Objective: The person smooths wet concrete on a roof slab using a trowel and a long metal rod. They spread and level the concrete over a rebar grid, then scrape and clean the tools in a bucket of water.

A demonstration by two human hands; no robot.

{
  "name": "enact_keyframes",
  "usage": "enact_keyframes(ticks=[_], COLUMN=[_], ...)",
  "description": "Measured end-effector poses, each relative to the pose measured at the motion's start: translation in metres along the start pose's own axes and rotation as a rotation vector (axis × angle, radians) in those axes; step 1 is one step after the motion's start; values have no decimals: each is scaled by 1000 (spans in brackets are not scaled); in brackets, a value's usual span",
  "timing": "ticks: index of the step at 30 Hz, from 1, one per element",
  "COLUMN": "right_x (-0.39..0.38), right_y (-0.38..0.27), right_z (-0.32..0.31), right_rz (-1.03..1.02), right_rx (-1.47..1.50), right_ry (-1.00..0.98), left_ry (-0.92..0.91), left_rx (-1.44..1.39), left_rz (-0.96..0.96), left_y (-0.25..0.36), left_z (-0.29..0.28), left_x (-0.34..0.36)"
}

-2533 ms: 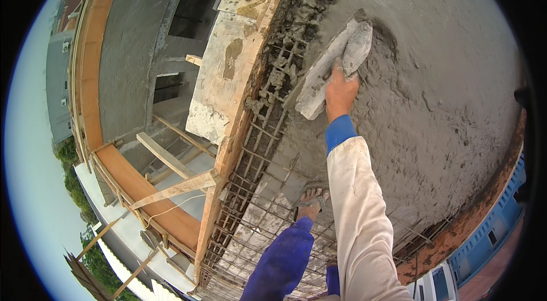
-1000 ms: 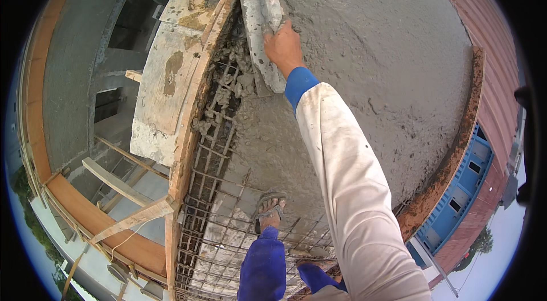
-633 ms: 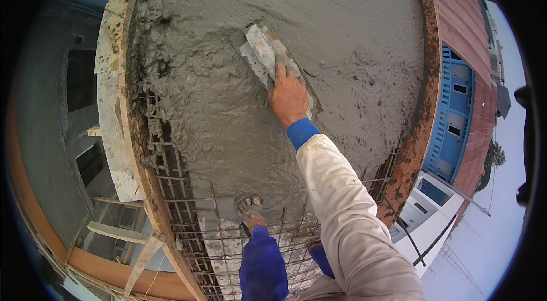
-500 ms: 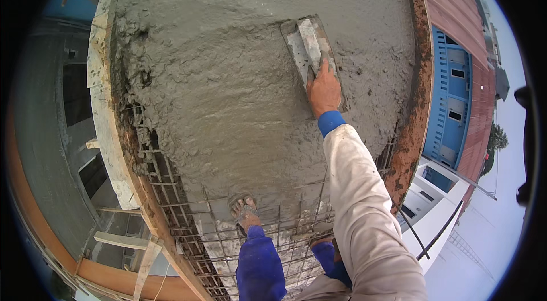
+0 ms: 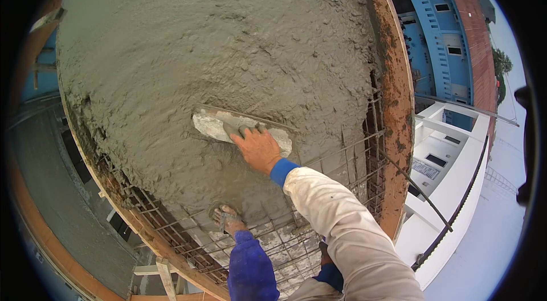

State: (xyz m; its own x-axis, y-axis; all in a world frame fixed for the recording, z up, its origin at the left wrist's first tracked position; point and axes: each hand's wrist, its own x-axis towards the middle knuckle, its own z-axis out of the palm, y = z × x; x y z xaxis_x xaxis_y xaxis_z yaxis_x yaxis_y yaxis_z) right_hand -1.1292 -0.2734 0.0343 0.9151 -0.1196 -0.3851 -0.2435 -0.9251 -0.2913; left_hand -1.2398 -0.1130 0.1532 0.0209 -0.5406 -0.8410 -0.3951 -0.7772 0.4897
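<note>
My right hand is closed round the handle of a flat plastering trowel, its blade caked with grey cement. The trowel lies crosswise on wet concrete, one long edge tilted up. Its grip is partly hidden under my fingers. A blue cuff and a pale, dirty sleeve cover my right arm. My left hand is out of the picture. Nearer than the trowel, my sandalled foot stands at the edge of the concrete, below a blue trouser leg.
Bare steel reinforcing bars form a grid round my feet. A rusty-brown form board edges the slab on the right, and a timber board on the left. A bent rebar sticks out beyond the right edge, beside white and blue buildings.
My right hand has drawn the trowel nearer and to the left, turning it from lengthwise to crosswise. The whole view has shifted too, showing more concrete at the far left.
</note>
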Motion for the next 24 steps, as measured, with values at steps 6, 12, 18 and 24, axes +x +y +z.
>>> enact_keyframes(ticks=[6, 12, 18, 24], right_x=[1, 5, 0, 55], right_y=[140, 248, 184, 17], right_z=[-30, -79, -81, -48], right_rz=[333, 820, 747, -3], right_rx=[-82, -98, 407, 480], right_ry=[266, 419, 570, 81], left_ry=[-333, -109, -247, -215], left_rx=[185, 87, 69, 138], left_rz=[254, 196, 205, 192], left_y=[141, 146, 164, 156], left_z=[26, 38, 37, 42], left_x=[-50, -51, -53, -44])
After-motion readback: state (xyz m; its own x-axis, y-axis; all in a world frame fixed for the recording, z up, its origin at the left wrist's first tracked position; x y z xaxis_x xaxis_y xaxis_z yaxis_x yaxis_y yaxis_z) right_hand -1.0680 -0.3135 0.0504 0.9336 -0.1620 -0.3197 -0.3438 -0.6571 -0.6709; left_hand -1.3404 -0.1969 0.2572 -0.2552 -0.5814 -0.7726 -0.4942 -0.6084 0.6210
